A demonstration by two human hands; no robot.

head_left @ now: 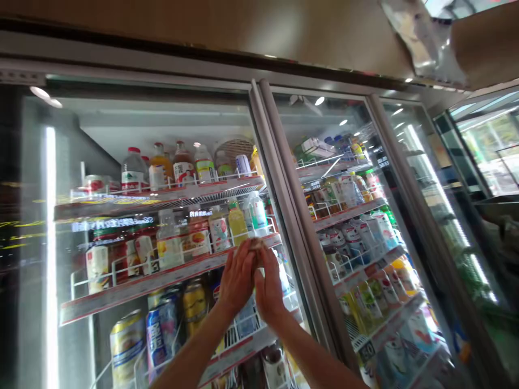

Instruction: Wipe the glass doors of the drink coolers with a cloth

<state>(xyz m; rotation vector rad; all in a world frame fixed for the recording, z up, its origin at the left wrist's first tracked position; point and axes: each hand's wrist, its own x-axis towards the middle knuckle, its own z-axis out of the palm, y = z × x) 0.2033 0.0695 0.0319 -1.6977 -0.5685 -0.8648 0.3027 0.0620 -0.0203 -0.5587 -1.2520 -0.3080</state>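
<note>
My left hand (238, 276) and my right hand (269, 289) are raised close together in front of the glass door (170, 116) of a drinks fridge. The fingers of both hands close toward each other around a small, pale brownish thing (257, 245), blurred and mostly hidden, so its kind cannot be made out. Behind the hands, bottles stand on the middle shelf, among them a yellow-green bottle (237, 222) and a clear bottle with a teal label (257, 210). I cannot tell whether the hands touch the glass.
A thick vertical door frame (292, 227) runs just right of my hands. Beyond it, a second glass door (320, 116) fronts more shelves of drinks. Large cans (127, 346) stand at the lower left. A brown panel (203, 32) spans the top, with a crumpled clear plastic sheet (425, 43) hanging at right.
</note>
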